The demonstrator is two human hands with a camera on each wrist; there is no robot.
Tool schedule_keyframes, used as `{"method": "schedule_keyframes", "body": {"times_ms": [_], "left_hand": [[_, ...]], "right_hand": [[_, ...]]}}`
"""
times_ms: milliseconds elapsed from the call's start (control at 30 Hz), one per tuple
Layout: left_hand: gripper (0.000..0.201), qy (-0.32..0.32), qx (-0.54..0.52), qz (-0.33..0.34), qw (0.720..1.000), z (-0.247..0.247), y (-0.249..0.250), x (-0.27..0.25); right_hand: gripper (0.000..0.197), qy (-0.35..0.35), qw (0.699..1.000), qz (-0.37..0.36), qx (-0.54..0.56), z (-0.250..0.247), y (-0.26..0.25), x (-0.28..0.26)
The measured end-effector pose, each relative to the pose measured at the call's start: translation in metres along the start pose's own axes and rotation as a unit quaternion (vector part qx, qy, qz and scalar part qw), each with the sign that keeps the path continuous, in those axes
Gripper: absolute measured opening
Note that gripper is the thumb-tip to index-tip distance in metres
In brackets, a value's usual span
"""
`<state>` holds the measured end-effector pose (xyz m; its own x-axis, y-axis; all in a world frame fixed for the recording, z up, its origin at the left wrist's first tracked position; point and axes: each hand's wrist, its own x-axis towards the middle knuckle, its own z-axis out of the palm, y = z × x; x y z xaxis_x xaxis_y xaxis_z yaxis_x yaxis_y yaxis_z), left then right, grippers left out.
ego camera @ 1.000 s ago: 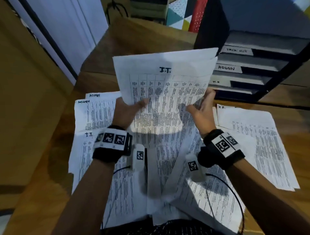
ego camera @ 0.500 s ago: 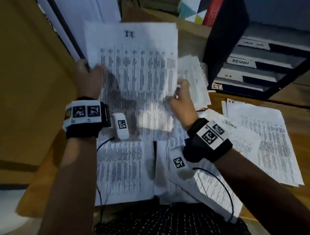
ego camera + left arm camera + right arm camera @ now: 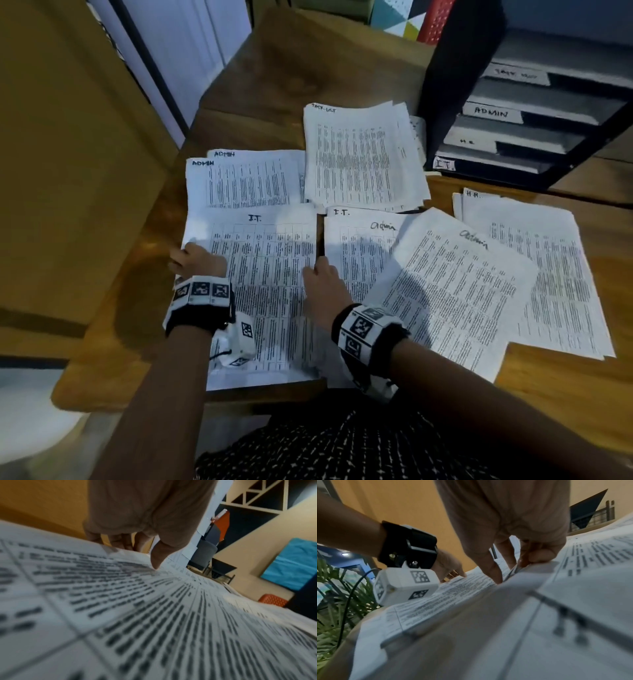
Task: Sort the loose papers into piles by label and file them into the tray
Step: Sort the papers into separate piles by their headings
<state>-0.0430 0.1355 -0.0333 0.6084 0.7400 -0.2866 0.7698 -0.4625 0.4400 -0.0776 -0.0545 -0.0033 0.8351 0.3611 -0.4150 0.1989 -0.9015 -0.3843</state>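
Observation:
An I.T. sheet (image 3: 270, 274) lies flat on the front-left pile of the wooden table (image 3: 301, 75). My left hand (image 3: 191, 262) pinches its left edge, thumb on top (image 3: 156, 559) and fingers behind the edge. My right hand (image 3: 322, 284) holds the right edge, thumb pressed on the print (image 3: 494, 577). Around it lie an ADMIN pile (image 3: 246, 181), a TASK LIST pile (image 3: 359, 161), another I.T. sheet (image 3: 356, 246), loose admin sheets (image 3: 455, 294) and an H.R. pile (image 3: 555, 267). The black tiered tray (image 3: 455, 68) stands at the back right with labelled slots.
A tall wooden panel (image 3: 68, 154) closes off the left side beside the table. The table's front edge runs just under my wrists. Bare wood shows behind the piles and at the front right corner (image 3: 565, 394).
The I.T. sheet was held up in the air, swung to the left, and now lies on the front-left pile. Both hands came down with it.

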Motion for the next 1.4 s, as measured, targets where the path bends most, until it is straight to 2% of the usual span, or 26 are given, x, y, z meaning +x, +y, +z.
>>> {"method": "schedule_keyframes", "body": {"times_ms": [67,133,233,367,467,533,600,667,733,767,800,833,900,967,1033,1100,1167,1200,1233,1300,1400], "left_hand": [[0.050,0.023,-0.009,-0.001,1.000,0.006,0.003,-0.011],[0.057,0.033,-0.024,-0.013,0.999,0.006,0.009,-0.016],[0.065,-0.008,0.003,0.036,0.999,0.008,0.030,-0.030],[0.049,-0.043,-0.017,0.182,0.982,0.025,0.078,-0.067],[0.036,-0.108,-0.029,0.273,0.956,0.048,0.113,-0.098],[0.037,-0.166,-0.016,0.308,0.937,0.067,0.129,-0.118],[0.046,-0.226,0.023,0.301,0.926,0.085,0.138,-0.139],[0.063,-0.267,0.082,0.287,0.917,0.097,0.141,-0.160],[0.092,-0.297,0.122,0.288,0.902,0.109,0.139,-0.177],[0.102,-0.316,0.115,0.294,0.895,0.116,0.138,-0.184],[0.098,-0.337,0.084,0.292,0.891,0.120,0.137,-0.190],[0.084,-0.350,0.037,0.288,0.891,0.125,0.137,-0.193],[0.048,-0.373,-0.022,0.295,0.879,0.130,0.135,-0.197],[0.028,-0.404,-0.056,0.304,0.861,0.123,0.133,-0.199],[0.034,-0.391,-0.108,0.288,0.868,0.113,0.129,-0.192],[0.041,-0.271,-0.114,0.286,0.912,0.107,0.126,-0.171],[0.033,-0.144,-0.039,0.243,0.959,0.100,0.127,-0.147],[0.042,-0.127,0.015,0.233,0.964,0.096,0.126,-0.135],[0.053,-0.132,0.074,0.246,0.957,0.092,0.126,-0.125],[0.070,-0.164,0.164,0.294,0.927,0.085,0.126,-0.109],[0.077,-0.195,0.191,0.314,0.909,0.084,0.128,-0.091]], "right_hand": [[0.026,0.011,1.000,-0.010,0.028,-0.001,0.003,0.000],[0.029,0.062,0.994,-0.031,0.084,-0.008,0.010,-0.001],[0.037,0.147,0.974,-0.019,0.172,-0.032,0.031,-0.009],[0.033,0.247,0.926,0.095,0.268,-0.065,0.091,-0.023],[0.030,0.325,0.878,0.195,0.293,-0.078,0.144,-0.041],[0.037,0.354,0.853,0.265,0.278,-0.081,0.176,-0.056],[0.049,0.367,0.822,0.339,0.274,-0.080,0.202,-0.073],[0.061,0.357,0.789,0.388,0.316,-0.074,0.223,-0.086],[0.065,0.329,0.756,0.389,0.409,-0.063,0.243,-0.091],[0.056,0.315,0.745,0.378,0.450,-0.058,0.249,-0.093],[0.037,0.305,0.745,0.364,0.468,-0.054,0.254,-0.094],[0.019,0.304,0.753,0.351,0.465,-0.055,0.254,-0.096],[0.016,0.314,0.769,0.321,0.455,-0.058,0.254,-0.097],[0.021,0.316,0.776,0.285,0.466,-0.062,0.252,-0.096],[0.018,0.296,0.789,0.252,0.477,-0.068,0.246,-0.092],[0.011,0.249,0.805,0.223,0.491,-0.074,0.235,-0.090],[0.006,0.201,0.811,0.191,0.516,-0.082,0.221,-0.087],[0.007,0.176,0.814,0.181,0.523,-0.084,0.216,-0.085],[0.009,0.152,0.824,0.178,0.516,-0.084,0.214,-0.082],[0.017,0.118,0.850,0.178,0.481,-0.081,0.210,-0.076],[0.026,0.116,0.871,0.181,0.442,-0.074,0.206,-0.067]]}}
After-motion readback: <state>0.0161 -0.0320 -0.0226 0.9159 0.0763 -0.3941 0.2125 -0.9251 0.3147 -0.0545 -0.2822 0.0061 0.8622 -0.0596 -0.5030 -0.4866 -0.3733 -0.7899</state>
